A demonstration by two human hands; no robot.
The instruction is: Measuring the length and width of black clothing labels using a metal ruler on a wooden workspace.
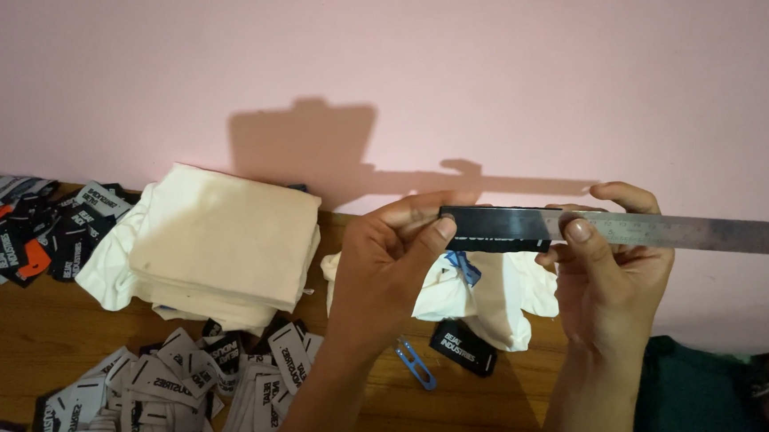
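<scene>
Left hand (387, 260) and right hand (605, 260), fingers closed, pinch a black woven fabric label (492, 228) flat against a long steel ruler (679, 232) — both held above the brown wooden tabletop (19, 345). Below: crumpled white cloth (496, 298), blue clip (416, 363), folded cream fabric stack (226, 243), scattered labels (164, 398).

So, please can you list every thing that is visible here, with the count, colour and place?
Long steel ruler: one, silver, held level before the pink wall.
Black woven label: one, pressed against the ruler's left end.
Folded cream cloth stack: one, on the wooden table, left.
Crumpled cream cloth: one, behind the hands.
Loose labels: many, black and white, bottom left; more black and orange ones far left.
Blue thread snips: one, table centre.
Left hand: fingers pinch the label.
Right hand: holds the ruler.
</scene>
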